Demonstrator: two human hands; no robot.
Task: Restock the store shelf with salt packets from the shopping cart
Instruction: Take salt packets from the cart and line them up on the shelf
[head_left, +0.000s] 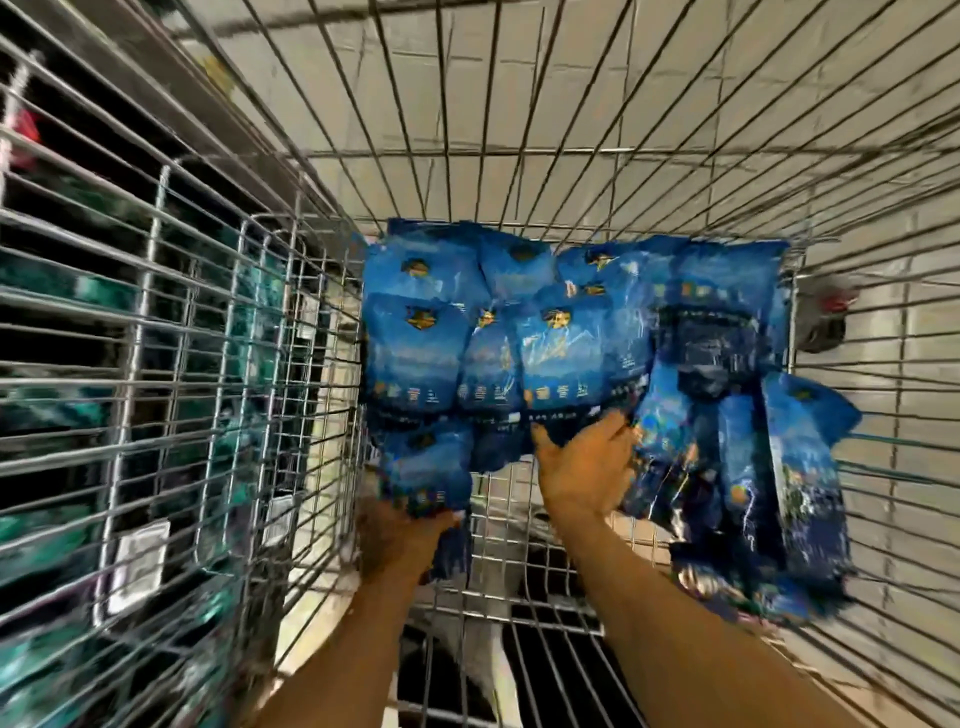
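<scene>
Several blue salt packets (566, 332) lie piled on the wire floor of the shopping cart (519, 156), seen from above. My left hand (400, 540) grips the bottom edge of a blue packet (428, 467) at the pile's lower left. My right hand (584, 467) pinches the lower edge of a middle packet (563, 364), thumb on the left, fingers curled over the edge. More packets (753, 493) lie tilted against the cart's right side. The picture is blurred by motion.
The cart's wire left wall (182, 364) stands close on the left; beyond it are dark shelves with blurred green goods (62, 415). A cart wheel (826, 322) shows through the wire at right. Pale floor tiles show beneath.
</scene>
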